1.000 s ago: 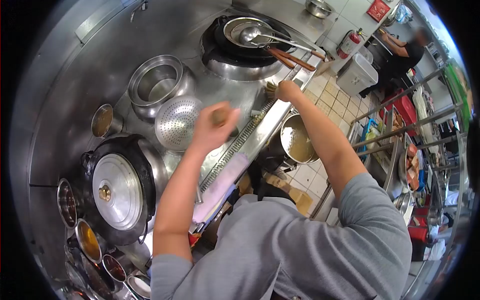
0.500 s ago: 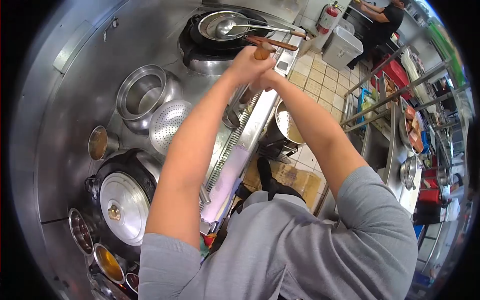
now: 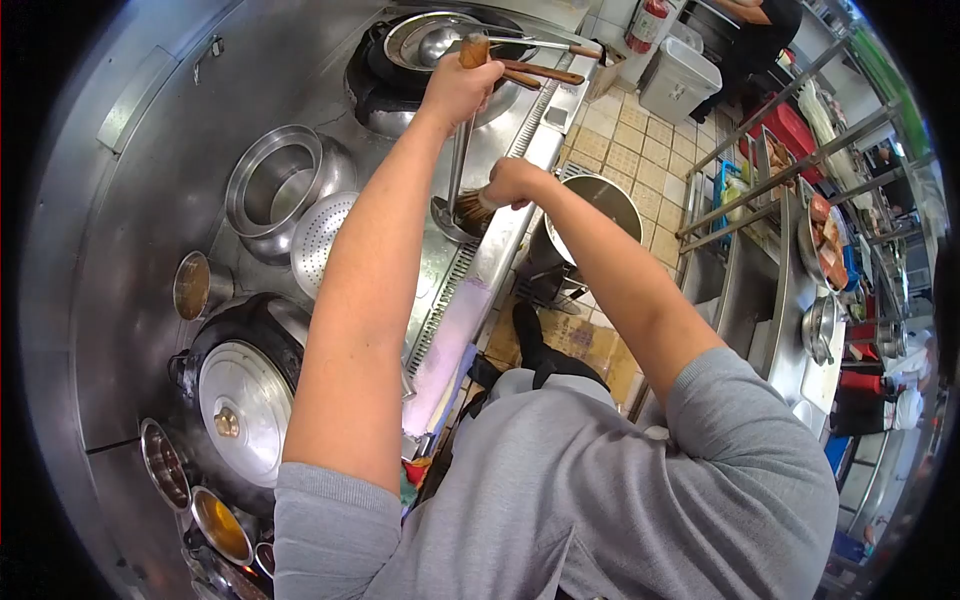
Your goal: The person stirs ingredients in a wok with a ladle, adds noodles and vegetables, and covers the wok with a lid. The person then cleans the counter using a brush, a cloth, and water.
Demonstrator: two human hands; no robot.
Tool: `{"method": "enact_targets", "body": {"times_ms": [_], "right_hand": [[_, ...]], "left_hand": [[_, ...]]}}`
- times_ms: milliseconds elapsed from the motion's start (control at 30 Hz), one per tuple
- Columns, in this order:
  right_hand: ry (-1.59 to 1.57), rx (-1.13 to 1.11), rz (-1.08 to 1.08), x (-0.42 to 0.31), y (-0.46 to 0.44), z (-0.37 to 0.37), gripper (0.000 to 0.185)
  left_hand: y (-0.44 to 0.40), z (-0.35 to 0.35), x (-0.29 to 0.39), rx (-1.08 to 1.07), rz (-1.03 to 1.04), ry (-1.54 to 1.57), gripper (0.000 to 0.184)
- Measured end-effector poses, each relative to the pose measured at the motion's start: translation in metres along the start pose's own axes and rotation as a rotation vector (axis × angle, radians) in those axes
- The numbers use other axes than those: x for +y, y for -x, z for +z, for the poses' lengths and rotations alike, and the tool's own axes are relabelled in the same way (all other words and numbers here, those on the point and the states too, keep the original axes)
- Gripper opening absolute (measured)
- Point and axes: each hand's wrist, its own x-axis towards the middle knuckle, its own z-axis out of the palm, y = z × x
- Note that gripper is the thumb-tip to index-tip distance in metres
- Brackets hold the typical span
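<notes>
My left hand [image 3: 462, 92] is closed around the wooden-ended handle of a ladle [image 3: 460, 160], held upright with its bowl down at the stove's front edge. Closed on the end of a bamboo wok brush [image 3: 473, 212] is my right hand [image 3: 514, 183]. The brush's bristles are at the ladle's bowl; whether they touch it I cannot tell. Just beyond my left hand sits a wok [image 3: 375, 105], with a strainer [image 3: 405, 48], a second ladle [image 3: 437, 45] and wooden handles across it. To the right of my right hand stands a tall metal bucket [image 3: 632, 212].
On the left of the steel stove are a metal pot [image 3: 240, 205], a perforated colander [image 3: 322, 225], a lidded wok [image 3: 245, 400] and bowls of sauce [image 3: 220, 525]. A shelf rack [image 3: 740, 225] stands right. A person [image 3: 765, 45] is near a grey bin [image 3: 680, 82].
My hands have moved apart. The left has gone up and left with the ladle handle; the right has come slightly down, and the brush now shows at the ladle's bowl.
</notes>
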Motion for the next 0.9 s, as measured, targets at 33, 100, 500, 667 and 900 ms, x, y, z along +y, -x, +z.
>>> {"method": "enact_targets", "body": {"times_ms": [33, 100, 500, 667, 900], "right_hand": [[-0.077, -0.003, -0.001, 0.002, 0.006, -0.002, 0.031], [-0.091, 0.053, -0.014, 0.005, 0.014, -0.010, 0.032], [0.364, 0.289, -0.184, -0.019, -0.034, 0.007, 0.035], [0.602, 0.116, -0.363, -0.042, -0.023, 0.037, 0.031], [0.496, 0.094, -0.267, -0.061, -0.005, 0.014, 0.034]], "left_hand": [[0.000, -0.002, 0.001, 0.027, -0.017, 0.016, 0.024], [0.001, -0.010, 0.002, 0.004, -0.042, 0.045, 0.023], [0.025, -0.031, 0.014, 0.235, -0.101, 0.050, 0.020], [0.027, -0.038, 0.013, 0.241, -0.051, 0.040, 0.020], [0.032, -0.054, 0.009, 0.100, -0.056, 0.131, 0.021]]}}
